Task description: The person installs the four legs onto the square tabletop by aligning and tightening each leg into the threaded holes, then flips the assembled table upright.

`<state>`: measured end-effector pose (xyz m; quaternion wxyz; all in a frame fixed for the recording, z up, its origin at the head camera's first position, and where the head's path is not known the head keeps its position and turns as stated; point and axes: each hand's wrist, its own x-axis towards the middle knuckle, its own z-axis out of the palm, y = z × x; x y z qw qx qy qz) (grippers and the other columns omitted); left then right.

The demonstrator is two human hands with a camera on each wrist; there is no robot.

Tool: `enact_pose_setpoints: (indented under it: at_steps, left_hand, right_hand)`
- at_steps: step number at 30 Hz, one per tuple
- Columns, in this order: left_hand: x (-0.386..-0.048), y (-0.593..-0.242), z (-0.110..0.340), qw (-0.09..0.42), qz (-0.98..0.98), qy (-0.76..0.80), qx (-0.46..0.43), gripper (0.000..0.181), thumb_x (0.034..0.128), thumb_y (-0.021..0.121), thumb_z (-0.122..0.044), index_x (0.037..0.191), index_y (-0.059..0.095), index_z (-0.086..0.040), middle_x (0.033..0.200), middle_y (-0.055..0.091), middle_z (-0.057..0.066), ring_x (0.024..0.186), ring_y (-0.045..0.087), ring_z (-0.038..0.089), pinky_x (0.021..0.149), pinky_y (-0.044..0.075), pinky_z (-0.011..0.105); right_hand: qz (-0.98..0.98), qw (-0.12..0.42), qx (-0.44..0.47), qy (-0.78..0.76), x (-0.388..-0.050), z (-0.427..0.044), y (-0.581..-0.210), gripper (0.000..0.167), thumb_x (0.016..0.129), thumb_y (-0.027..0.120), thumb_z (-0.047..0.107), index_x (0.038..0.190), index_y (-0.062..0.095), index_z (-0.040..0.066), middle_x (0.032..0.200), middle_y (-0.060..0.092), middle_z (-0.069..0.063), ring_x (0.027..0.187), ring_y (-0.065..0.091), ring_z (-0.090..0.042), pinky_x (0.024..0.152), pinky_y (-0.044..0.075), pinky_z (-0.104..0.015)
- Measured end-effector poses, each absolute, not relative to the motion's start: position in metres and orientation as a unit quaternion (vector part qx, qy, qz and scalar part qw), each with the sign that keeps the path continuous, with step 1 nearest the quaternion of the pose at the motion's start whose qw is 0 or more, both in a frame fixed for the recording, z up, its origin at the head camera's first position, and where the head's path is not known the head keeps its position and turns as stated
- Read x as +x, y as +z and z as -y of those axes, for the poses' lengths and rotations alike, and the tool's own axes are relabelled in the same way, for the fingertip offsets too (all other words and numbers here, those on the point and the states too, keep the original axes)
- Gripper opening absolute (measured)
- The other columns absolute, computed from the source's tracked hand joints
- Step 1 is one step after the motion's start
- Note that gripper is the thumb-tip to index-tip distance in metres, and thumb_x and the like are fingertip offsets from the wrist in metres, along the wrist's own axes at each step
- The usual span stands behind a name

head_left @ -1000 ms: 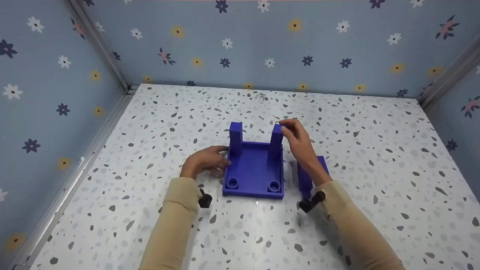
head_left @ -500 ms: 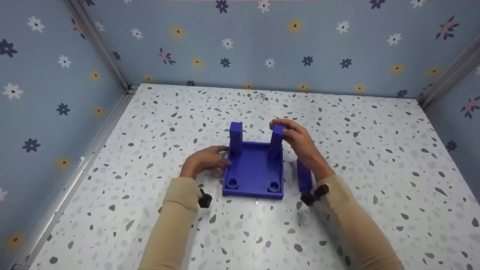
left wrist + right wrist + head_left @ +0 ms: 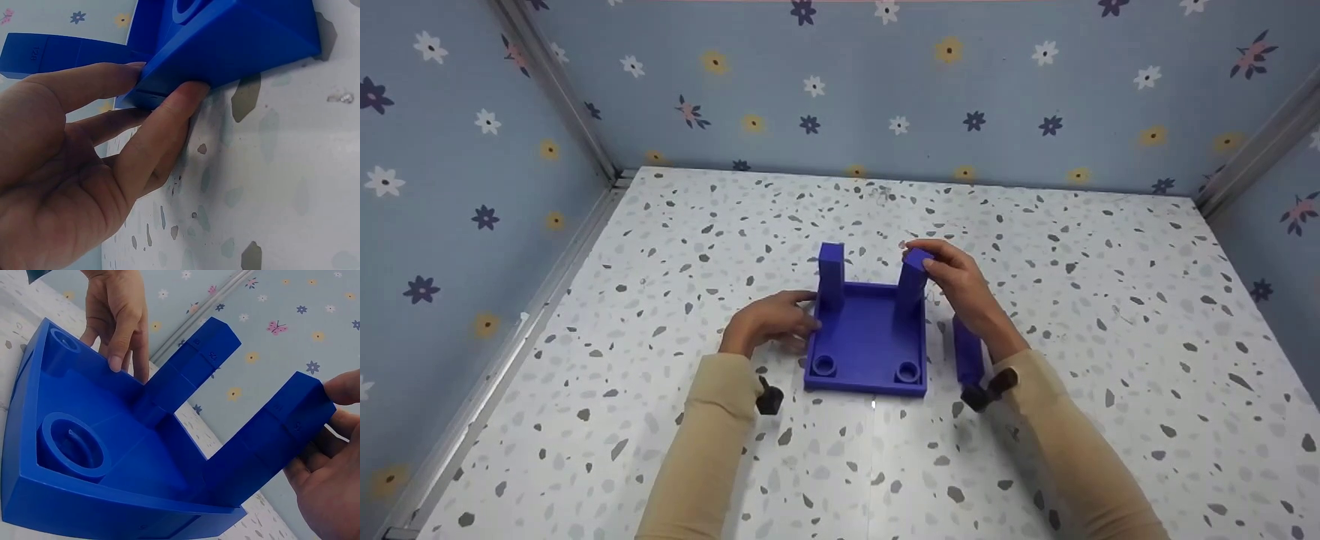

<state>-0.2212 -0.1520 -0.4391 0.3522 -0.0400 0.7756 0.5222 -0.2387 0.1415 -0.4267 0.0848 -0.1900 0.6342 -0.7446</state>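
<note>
A blue square tray-like base (image 3: 871, 337) lies on the table with two round sockets at its near corners. Blue legs stand upright at the far left (image 3: 831, 274) and far right (image 3: 913, 281) corners. The left hand (image 3: 772, 319) touches the base's left side; in the left wrist view its fingers (image 3: 169, 118) press along the outer wall. At the top of the far right leg, the right hand (image 3: 964, 285) pinches it between thumb and fingers, also seen in the right wrist view around the leg (image 3: 270, 439).
Right of the base lies another blue piece (image 3: 968, 352), partly under the right forearm. Dark wrist mounts sit by both cuffs. Flower-patterned panels (image 3: 870, 90) stand behind and at the sides of the speckled table (image 3: 720, 225).
The right hand has moved left and round the top of the far right leg, its fingers now behind it. That leg's top has turned slightly. The left hand keeps its place.
</note>
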Motion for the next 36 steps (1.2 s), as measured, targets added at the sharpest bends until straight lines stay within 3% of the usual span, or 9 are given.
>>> enact_pose_setpoints:
  at_steps: [9, 20, 24, 32, 36]
  left_hand:
    - [-0.2213, -0.4380, 0.1519, 0.352, -0.782, 0.512, -0.033, 0.070, 0.0901, 0.059, -0.006, 0.152, 0.027, -0.014, 0.086, 0.060, 0.002, 0.072, 0.060, 0.010, 0.068, 0.053, 0.023]
    - [-0.2207, -0.4375, 0.1521, 0.351, -0.779, 0.518, -0.038, 0.069, 0.0896, 0.059, -0.005, 0.151, 0.028, -0.015, 0.075, 0.054, -0.001, 0.069, 0.058, 0.010, 0.068, 0.054, 0.024]
    - [-0.2203, -0.4379, 0.1522, 0.353, -0.780, 0.515, -0.045, 0.070, 0.0896, 0.059, -0.006, 0.152, 0.028, -0.017, 0.072, 0.054, -0.002, 0.066, 0.058, 0.009, 0.068, 0.055, 0.024]
    - [-0.2204, -0.4384, 0.1518, 0.350, -0.771, 0.531, -0.042, 0.070, 0.0892, 0.058, -0.002, 0.151, 0.028, -0.014, 0.101, 0.062, 0.008, 0.081, 0.062, 0.013, 0.077, 0.057, 0.030]
    - [-0.2209, -0.4383, 0.1524, 0.350, -0.772, 0.528, -0.044, 0.070, 0.0895, 0.058, -0.003, 0.151, 0.027, -0.014, 0.102, 0.062, 0.010, 0.082, 0.062, 0.013, 0.078, 0.057, 0.030]
  right_hand:
    - [-0.674, 0.050, -0.143, -0.723, -0.2372, -0.1393, -0.4283, 0.035, 0.093, 0.057, 0.009, 0.126, 0.052, -0.004, 0.115, 0.056, -0.004, 0.101, 0.053, -0.013, 0.090, 0.045, -0.027]
    - [-0.716, 0.019, -0.144, -0.683, -0.2353, -0.1400, -0.4310, 0.035, 0.090, 0.067, 0.020, 0.117, 0.054, 0.003, 0.104, 0.057, -0.005, 0.095, 0.053, -0.017, 0.087, 0.047, -0.037]
    - [-0.720, 0.010, -0.143, -0.679, -0.2348, -0.1388, -0.4322, 0.033, 0.090, 0.067, 0.021, 0.115, 0.053, 0.004, 0.104, 0.056, -0.005, 0.096, 0.054, -0.018, 0.085, 0.049, -0.033]
    - [-0.730, -0.002, -0.127, -0.672, -0.2317, -0.1353, -0.4311, 0.034, 0.090, 0.066, 0.009, 0.118, 0.049, -0.002, 0.107, 0.056, -0.005, 0.104, 0.055, -0.020, 0.087, 0.050, -0.025]
    - [-0.736, -0.005, -0.120, -0.666, -0.2310, -0.1340, -0.4304, 0.038, 0.089, 0.067, 0.010, 0.120, 0.049, -0.002, 0.109, 0.056, -0.005, 0.105, 0.055, -0.020, 0.088, 0.050, -0.025]
